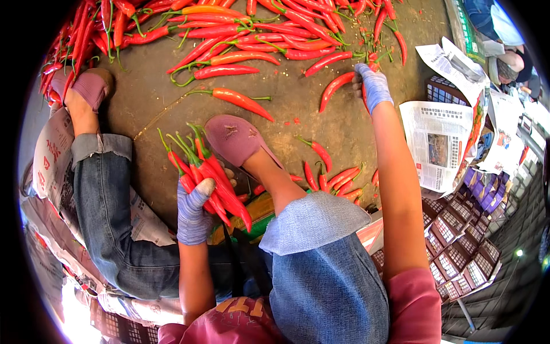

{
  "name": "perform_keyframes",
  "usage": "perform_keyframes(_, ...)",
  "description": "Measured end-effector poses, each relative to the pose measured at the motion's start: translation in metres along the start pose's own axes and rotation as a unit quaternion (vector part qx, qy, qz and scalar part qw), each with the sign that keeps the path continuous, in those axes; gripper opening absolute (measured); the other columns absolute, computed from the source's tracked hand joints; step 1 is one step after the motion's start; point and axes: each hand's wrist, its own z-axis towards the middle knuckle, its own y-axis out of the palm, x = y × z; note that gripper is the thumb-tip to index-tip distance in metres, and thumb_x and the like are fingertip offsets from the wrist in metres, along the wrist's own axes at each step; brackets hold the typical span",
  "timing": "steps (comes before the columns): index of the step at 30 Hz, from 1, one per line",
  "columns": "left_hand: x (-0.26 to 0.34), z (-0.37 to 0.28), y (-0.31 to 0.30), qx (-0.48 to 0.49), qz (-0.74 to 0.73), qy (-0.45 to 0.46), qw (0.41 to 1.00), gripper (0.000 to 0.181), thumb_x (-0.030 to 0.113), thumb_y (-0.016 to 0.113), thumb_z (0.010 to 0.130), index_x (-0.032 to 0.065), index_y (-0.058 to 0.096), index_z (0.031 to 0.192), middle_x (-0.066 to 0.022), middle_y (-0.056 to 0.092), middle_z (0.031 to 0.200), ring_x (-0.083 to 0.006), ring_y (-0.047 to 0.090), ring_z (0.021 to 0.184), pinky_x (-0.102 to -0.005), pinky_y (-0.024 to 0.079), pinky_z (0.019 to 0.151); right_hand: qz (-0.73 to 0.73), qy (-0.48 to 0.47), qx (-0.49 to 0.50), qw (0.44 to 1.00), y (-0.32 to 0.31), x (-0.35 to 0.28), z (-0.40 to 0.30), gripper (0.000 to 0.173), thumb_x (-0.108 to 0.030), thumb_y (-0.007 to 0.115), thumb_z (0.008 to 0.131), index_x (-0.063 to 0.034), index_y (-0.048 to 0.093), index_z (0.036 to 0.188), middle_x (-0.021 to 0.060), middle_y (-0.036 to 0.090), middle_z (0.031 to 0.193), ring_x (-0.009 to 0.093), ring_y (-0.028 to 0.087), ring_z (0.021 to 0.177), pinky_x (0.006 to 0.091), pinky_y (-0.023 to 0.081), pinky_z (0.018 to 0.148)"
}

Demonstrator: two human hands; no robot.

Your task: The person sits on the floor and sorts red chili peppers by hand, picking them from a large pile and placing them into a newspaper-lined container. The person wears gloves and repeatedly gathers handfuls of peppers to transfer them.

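Note:
My left hand (194, 213), in a blue-striped knit glove with pale fingertips, grips a bunch of red chili peppers (221, 187). Their green stems point up and away from me. At the upper right, my right hand (373, 84) wears a matching glove and is closed around a red chili pepper (374, 64), part of it hidden by the fingers. A curved red chili (335, 89) lies just left of those fingers. Beyond both hands spreads a loose heap of red chilies (258, 38) on the brown floor (159, 94), with a few orange-tinged ones among them.
My mauve shoes (232, 137) stand on the floor among the chilies. Small chilies (339, 180) lie beside my right leg. Newspaper-lined plastic crates (438, 146) stand at the right, with brown crates (455, 245) below. More newspaper (53, 150) is at the left. Another person (511, 64) sits at the upper right.

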Motion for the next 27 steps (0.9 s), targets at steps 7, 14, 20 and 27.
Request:
perform_keyframes(7,0.001,-0.002,0.005,-0.002,-0.024,-0.011,1.000,0.053,0.022,0.069,0.068,-0.0011,0.046,0.110,-0.0167,0.058,0.094,-0.0268,0.061,0.083,-0.0468,0.054,0.071,-0.283,-0.034,0.066,0.956,-0.003,0.023,0.022,0.073,-0.064,0.057,0.069,0.0065,0.062,0.087,0.0246,0.063,0.086,0.033,0.063,0.082,0.0394,0.048,0.073)
perform_keyframes(14,0.005,-0.002,0.003,0.005,-0.009,-0.009,1.000,0.057,0.026,0.071,0.066,-0.0023,0.047,0.110,-0.0163,0.059,0.093,-0.0261,0.062,0.082,-0.0402,0.054,0.072,-0.071,-0.004,0.006,0.997,0.020,0.039,0.004,0.042,-0.046,0.068,0.071,-0.0049,0.058,0.072,0.0089,0.055,0.058,0.017,0.051,0.043,0.0291,0.038,0.038)
perform_keyframes(20,0.016,0.013,0.012,-0.016,-0.021,0.059,0.998,0.054,0.023,0.068,0.070,-0.0016,0.046,0.112,-0.0163,0.060,0.092,-0.0263,0.062,0.082,-0.0387,0.053,0.073,0.018,0.027,0.072,0.997,0.032,0.007,-0.002,0.039,-0.036,0.072,0.065,-0.0007,0.061,0.077,0.0097,0.059,0.066,0.020,0.055,0.053,0.0310,0.043,0.051)
perform_keyframes(27,0.029,0.031,0.015,-0.012,-0.002,0.092,0.996,0.051,0.024,0.068,0.069,-0.0021,0.049,0.109,-0.0154,0.061,0.093,-0.0245,0.062,0.083,-0.0361,0.052,0.074,0.011,-0.090,0.071,0.993,0.039,-0.014,-0.018,0.027,-0.015,0.072,0.065,-0.0020,0.062,0.087,0.0077,0.062,0.075,0.016,0.054,0.059,0.0308,0.044,0.058)
